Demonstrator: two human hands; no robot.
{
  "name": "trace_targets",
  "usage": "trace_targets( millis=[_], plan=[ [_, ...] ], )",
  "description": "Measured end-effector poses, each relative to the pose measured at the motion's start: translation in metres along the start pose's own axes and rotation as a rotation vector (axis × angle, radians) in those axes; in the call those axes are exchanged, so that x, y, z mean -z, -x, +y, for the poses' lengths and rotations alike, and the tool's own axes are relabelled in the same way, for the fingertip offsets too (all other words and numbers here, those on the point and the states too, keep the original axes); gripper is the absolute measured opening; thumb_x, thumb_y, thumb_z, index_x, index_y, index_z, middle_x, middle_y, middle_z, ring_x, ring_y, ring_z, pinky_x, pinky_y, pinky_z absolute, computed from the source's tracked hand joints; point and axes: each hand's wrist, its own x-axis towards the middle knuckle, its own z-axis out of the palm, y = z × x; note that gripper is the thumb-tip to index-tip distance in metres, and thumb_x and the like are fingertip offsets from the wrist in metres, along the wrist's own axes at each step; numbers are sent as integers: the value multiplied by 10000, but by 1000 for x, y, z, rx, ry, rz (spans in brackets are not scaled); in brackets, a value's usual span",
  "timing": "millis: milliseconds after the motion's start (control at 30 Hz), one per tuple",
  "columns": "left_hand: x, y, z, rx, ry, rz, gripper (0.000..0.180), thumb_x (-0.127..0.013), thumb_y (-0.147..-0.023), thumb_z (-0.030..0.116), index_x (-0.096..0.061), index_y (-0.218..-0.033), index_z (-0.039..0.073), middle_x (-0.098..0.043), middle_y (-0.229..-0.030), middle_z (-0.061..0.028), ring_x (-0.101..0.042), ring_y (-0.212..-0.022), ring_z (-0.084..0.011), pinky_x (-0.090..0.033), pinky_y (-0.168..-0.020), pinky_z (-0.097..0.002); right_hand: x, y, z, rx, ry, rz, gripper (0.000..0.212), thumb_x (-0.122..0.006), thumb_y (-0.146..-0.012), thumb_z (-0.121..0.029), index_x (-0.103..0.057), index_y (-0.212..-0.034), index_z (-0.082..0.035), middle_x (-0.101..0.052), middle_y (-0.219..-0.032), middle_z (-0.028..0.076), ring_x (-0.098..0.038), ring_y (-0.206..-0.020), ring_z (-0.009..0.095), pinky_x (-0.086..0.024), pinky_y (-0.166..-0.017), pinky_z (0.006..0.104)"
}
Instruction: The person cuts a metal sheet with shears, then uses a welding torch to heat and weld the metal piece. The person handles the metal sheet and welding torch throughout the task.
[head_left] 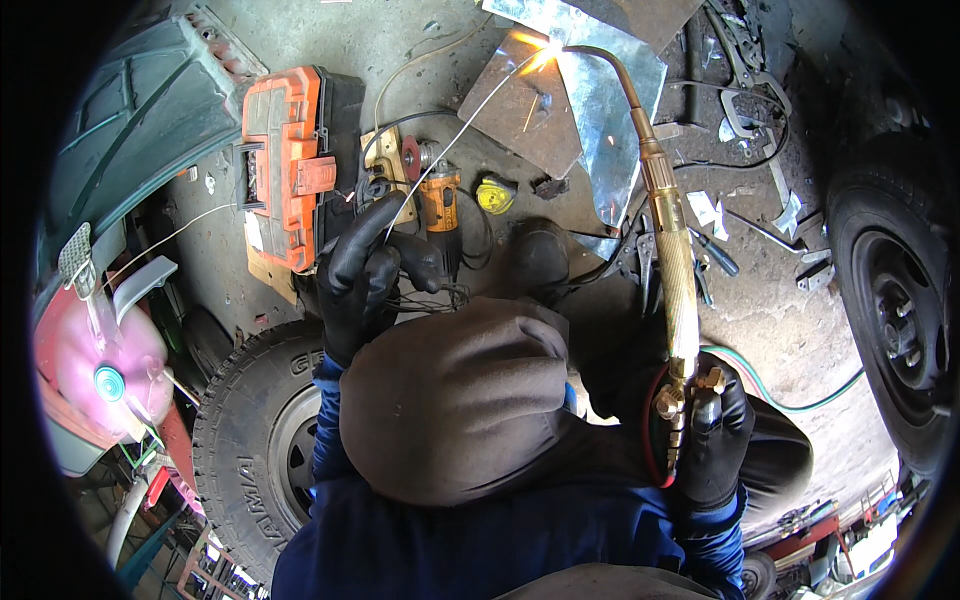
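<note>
In black gloves, my left hand (365, 270) pinches a thin filler rod (455, 145), which slants up and away to the right. My right hand (722, 440) is closed around the valve end of a long brass gas torch (682, 290). Its bent copper neck (625, 75) curves left to the lit tip, and a bright orange flame (545, 52) burns there. The rod's far end meets the glow. Beneath the flame, a brown rusty metal plate (520, 120) lies against a shiny sheet (610, 130). Glare hides the exact contact of rod and metal.
An orange-and-black toolbox (290, 170) stands left of an angle grinder (441, 205) and a yellow object (495, 195). Clamps (740, 90) and a screwdriver (715, 254) lie at right, near a wheel (890, 300). A green hose (800, 408) runs along the floor. A large tyre (235, 450) lies at left.
</note>
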Motion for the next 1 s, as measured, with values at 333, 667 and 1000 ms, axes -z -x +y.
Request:
trace_targets(
  millis=[333, 667, 1000],
  plan=[
    [0, -3, 1, -27, -66, -14, 473, -465, -1053, 24, -531, -1517, -30, -751, -908, -188, -713, -720, -193, -584, -682, -335, -1, -1, -1, 2, -36, -23, 613, -684, -1047, -509, -622, -1329, 32, -705, -1033, 79, -682, -889, 156, -562, -824, 331],
    [-2, -2, 2, -28, -54, -2, 493, -437, -1027, -28, -540, -1509, -31, -755, -903, -191, -712, -711, -190, -582, -667, -337, 0, -1, -2, 8, -9, -11, 614, -692, -1047, -486, -611, -1349, 43, -723, -1074, 99, -694, -918, 169, -573, -853, 350],
    [-2, -3, 2, -29, -20, -11, 520, -425, -997, -63, -539, -1504, -49, -750, -894, -179, -712, -718, -192, -576, -677, -330, -1, -1, -2, -8, -23, -12, 596, -697, -1048, -469, -611, -1346, 41, -721, -1098, 100, -693, -933, 168, -572, -860, 352]
  ],
)
